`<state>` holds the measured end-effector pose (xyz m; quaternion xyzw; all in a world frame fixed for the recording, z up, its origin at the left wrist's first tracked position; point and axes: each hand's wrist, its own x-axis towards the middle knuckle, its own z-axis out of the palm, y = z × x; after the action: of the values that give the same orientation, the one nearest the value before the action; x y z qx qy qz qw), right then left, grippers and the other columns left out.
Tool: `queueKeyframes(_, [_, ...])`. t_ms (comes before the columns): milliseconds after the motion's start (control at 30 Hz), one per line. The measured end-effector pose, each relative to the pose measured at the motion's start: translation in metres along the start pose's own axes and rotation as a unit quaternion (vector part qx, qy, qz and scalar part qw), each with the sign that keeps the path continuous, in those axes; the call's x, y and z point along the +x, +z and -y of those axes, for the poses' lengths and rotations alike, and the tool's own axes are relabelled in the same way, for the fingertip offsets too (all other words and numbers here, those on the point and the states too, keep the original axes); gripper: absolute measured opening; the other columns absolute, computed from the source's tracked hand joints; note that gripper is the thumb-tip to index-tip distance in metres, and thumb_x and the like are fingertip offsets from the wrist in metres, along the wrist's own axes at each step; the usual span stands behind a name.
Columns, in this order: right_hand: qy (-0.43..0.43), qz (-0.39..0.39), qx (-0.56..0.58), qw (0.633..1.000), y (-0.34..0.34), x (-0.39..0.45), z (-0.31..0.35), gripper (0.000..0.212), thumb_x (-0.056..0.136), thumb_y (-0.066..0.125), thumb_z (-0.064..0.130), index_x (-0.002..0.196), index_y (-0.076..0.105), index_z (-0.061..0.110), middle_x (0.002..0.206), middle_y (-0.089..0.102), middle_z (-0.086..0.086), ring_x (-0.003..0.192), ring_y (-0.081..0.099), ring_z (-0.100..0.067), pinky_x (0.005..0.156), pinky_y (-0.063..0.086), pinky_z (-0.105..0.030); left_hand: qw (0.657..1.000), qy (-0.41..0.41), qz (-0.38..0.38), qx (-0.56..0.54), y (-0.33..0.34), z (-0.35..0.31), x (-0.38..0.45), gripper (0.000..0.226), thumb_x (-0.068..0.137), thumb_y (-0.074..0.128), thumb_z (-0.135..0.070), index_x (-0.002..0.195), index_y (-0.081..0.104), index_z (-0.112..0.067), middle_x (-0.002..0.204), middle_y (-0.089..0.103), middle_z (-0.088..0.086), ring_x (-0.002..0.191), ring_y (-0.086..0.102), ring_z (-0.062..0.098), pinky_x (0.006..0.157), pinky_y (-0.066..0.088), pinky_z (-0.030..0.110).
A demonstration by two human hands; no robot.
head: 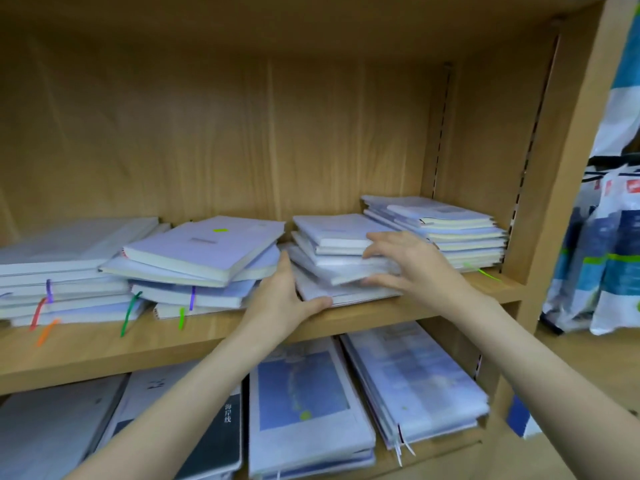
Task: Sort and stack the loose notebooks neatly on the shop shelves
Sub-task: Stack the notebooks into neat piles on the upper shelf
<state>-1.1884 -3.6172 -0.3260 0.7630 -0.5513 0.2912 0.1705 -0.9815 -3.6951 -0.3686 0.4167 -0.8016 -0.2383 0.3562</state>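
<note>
Both hands are on the middle pile now! Left hand braces the pile's left flank, fingers straight up its side while the thumb hooks along the near edge of the bottom notebook. Right hand comes in from the right, fingers spread and lightly bent, thumb low, pinching a few of the middle books at their right edge.

That middle pile of notebooks sits on the upper shelf, right of centre, and it's a ragged one: pale lavender-white covers, cream page edges, each book skewed a little off the one below, the bottom one jutting nearest.

This looks like the squaring-up step, the two hands set to press the stack from both sides. The next move calls for an even squeeze inward, then a nudge to bring the near edges flush; push too hard on the glossy-looking covers and the top books could slide.

Plenty left to do, too. Just to the left, touching or very nearly, the tilted pile leans badly with coloured ribbons dangling. Far left, a flatter stack. At the right wall, the tidiest stack. More notebooks lie on the lower shelf.
</note>
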Motion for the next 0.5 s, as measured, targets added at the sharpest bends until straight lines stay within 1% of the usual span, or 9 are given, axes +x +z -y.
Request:
queueKeyframes(67, [0.006, -0.052, -0.012, 0.999, 0.001, 0.016, 0.009, 0.036, 0.081, 0.068, 0.039, 0.104, 0.064, 0.012, 0.116, 0.064, -0.007, 0.110, 0.057, -0.024, 0.087, 0.039, -0.031, 0.999, -0.008, -0.013, -0.028, -0.001, 0.002, 0.002, 0.103, 0.072, 0.078, -0.035, 0.148, 0.014, -0.010, 0.138, 0.048, 0.004, 0.126, 0.047, 0.020, 0.102, 0.042, 0.041])
queueKeyframes(100, [0.021, -0.059, -0.016, 0.998, 0.001, 0.025, 0.014, 0.038, 0.081, 0.067, 0.041, 0.107, 0.062, 0.013, 0.114, 0.064, -0.004, 0.107, 0.056, -0.023, 0.083, 0.040, -0.032, 0.999, -0.007, -0.020, -0.050, -0.001, 0.002, 0.003, 0.099, 0.074, 0.077, -0.031, 0.148, 0.015, -0.010, 0.137, 0.048, 0.003, 0.126, 0.046, 0.020, 0.103, 0.041, 0.039])
queueKeyframes(133, [0.035, -0.043, -0.024, 0.998, 0.003, 0.032, 0.018, 0.041, 0.081, 0.067, 0.043, 0.110, 0.059, 0.014, 0.112, 0.063, -0.001, 0.106, 0.054, -0.022, 0.080, 0.038, -0.032, 0.998, -0.009, -0.022, -0.061, 0.000, 0.000, 0.005, 0.094, 0.076, 0.075, -0.028, 0.147, 0.016, -0.010, 0.136, 0.049, 0.003, 0.127, 0.046, 0.021, 0.103, 0.040, 0.037])
queueKeyframes(200, [0.042, 0.023, -0.065, 0.997, 0.010, 0.039, 0.023, 0.048, 0.078, 0.068, 0.048, 0.110, 0.052, 0.016, 0.111, 0.059, 0.000, 0.104, 0.050, -0.023, 0.075, 0.034, -0.033, 1.000, -0.012, -0.018, -0.023, 0.002, -0.007, 0.010, 0.090, 0.080, 0.072, -0.029, 0.147, 0.015, -0.012, 0.135, 0.049, 0.004, 0.125, 0.047, 0.024, 0.097, 0.040, 0.030])
queueKeyframes(267, [0.051, 0.073, -0.081, 0.993, 0.020, 0.034, 0.020, 0.052, 0.074, 0.069, 0.051, 0.106, 0.046, 0.018, 0.112, 0.055, 0.001, 0.106, 0.046, -0.022, 0.080, 0.032, -0.035, 1.000, -0.017, 0.000, 0.016, 0.003, -0.013, 0.013, 0.094, 0.081, 0.070, -0.032, 0.149, 0.008, -0.012, 0.138, 0.047, 0.006, 0.125, 0.046, 0.024, 0.095, 0.037, 0.028])
queueKeyframes(333, [0.077, 0.097, -0.045, 0.991, 0.023, 0.025, 0.011, 0.054, 0.071, 0.071, 0.052, 0.106, 0.044, 0.020, 0.115, 0.052, 0.004, 0.111, 0.043, -0.019, 0.092, 0.030, -0.036, 0.998, -0.027, 0.049, 0.022, 0.000, -0.012, 0.011, 0.102, 0.080, 0.071, -0.033, 0.149, -0.001, -0.012, 0.143, 0.041, 0.005, 0.128, 0.043, 0.023, 0.100, 0.035, 0.027])
queueKeyframes(400, [0.100, 0.090, 0.060, 0.989, 0.017, 0.022, 0.003, 0.052, 0.072, 0.073, 0.049, 0.108, 0.049, 0.022, 0.122, 0.052, 0.005, 0.116, 0.044, -0.014, 0.096, 0.030, -0.030, 0.995, -0.024, 0.099, -0.022, -0.005, -0.007, 0.007, 0.114, 0.072, 0.077, -0.035, 0.149, -0.004, -0.014, 0.146, 0.034, -0.001, 0.131, 0.039, 0.015, 0.106, 0.033, 0.024])
queueKeyframes(467, [0.128, 0.051, 0.145, 0.980, 0.008, 0.027, -0.001, 0.050, 0.076, 0.073, 0.042, 0.115, 0.052, 0.020, 0.128, 0.053, 0.004, 0.120, 0.046, -0.012, 0.088, 0.033, -0.020, 0.987, -0.041, 0.085, -0.133, -0.010, -0.007, 0.002, 0.103, 0.076, 0.076, -0.020, 0.148, 0.003, -0.011, 0.136, 0.038, -0.004, 0.126, 0.039, 0.008, 0.100, 0.032, 0.014])
queueKeyframes(500, [0.130, 0.051, 0.130, 0.982, 0.005, 0.032, -0.003, 0.056, 0.077, 0.073, 0.041, 0.123, 0.050, 0.019, 0.132, 0.051, 0.003, 0.124, 0.044, -0.013, 0.088, 0.033, -0.020, 0.983, -0.052, 0.075, -0.160, -0.011, -0.008, 0.000, 0.093, 0.080, 0.071, -0.011, 0.148, 0.007, -0.009, 0.133, 0.041, 0.001, 0.124, 0.041, 0.010, 0.095, 0.033, 0.013])
